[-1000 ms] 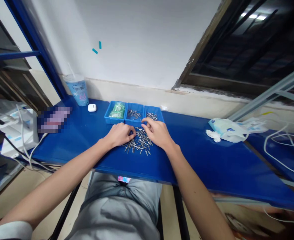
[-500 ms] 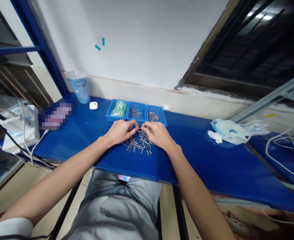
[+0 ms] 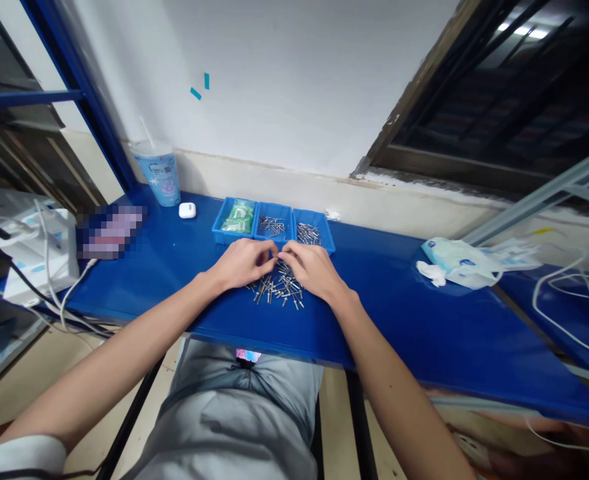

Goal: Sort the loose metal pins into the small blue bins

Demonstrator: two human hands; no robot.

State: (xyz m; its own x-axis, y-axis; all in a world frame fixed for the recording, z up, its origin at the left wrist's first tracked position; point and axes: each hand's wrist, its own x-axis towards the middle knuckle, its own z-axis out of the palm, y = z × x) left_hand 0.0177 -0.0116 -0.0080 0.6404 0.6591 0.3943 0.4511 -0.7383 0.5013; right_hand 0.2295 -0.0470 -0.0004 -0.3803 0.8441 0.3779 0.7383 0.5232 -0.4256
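Observation:
A loose pile of metal pop rivets (image 3: 285, 288) lies on the blue table (image 3: 384, 307) in front of me. My left hand (image 3: 244, 262) is over the pile's left side, thumb and fingers pinched together. My right hand (image 3: 311, 267) meets it from the right, its fingers also closed, with the fingertips of both hands touching or nearly so. What sits between the fingertips is too small and hidden to make out. Just beyond the hands stand three blue bins: the left bin (image 3: 217, 233) with green-and-white packets, the middle bin (image 3: 288, 235) and right bin (image 3: 328, 233) with rivets.
A blue cup (image 3: 160, 177) with a straw and a white earbud case (image 3: 187, 211) stand at the back left. A power strip (image 3: 44, 260) with cables lies far left. On the right is a tissue pack (image 3: 457, 260). The wall rises behind the bins.
My right hand has shifted slightly left, bringing its fingertips closer to the left hand's. The left hand has barely moved. The bins and the pile look the same.

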